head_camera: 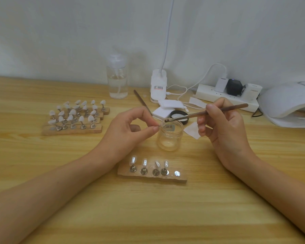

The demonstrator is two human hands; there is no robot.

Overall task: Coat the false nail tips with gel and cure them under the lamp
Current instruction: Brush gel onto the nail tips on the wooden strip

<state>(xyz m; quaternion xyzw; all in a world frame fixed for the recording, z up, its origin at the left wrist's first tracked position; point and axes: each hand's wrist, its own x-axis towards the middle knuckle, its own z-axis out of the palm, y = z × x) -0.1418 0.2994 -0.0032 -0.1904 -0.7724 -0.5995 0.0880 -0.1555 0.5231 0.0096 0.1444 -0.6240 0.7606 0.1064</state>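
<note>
**Coating one tip over the jar**

Left hand [130, 127] pinches a nail tip [160, 124] beside the jar [169, 136], mid-desk. Right hand [224, 125] grips the brush [206, 112], bristles just beside the tip. Next, probably: stroke gel on, reseat it on the near holder [151, 175]; lamp [287, 104] waits at the right edge.

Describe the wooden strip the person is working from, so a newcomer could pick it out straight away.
On the wooden table, look at the near edge, between the two forearms and just in front of the open glass jar. The wooden strip lies there by itself. It carries four metal stands with clear tips and one bare magnet at its right end, unlike the stacked strips far left, crowded with white tips.
</note>
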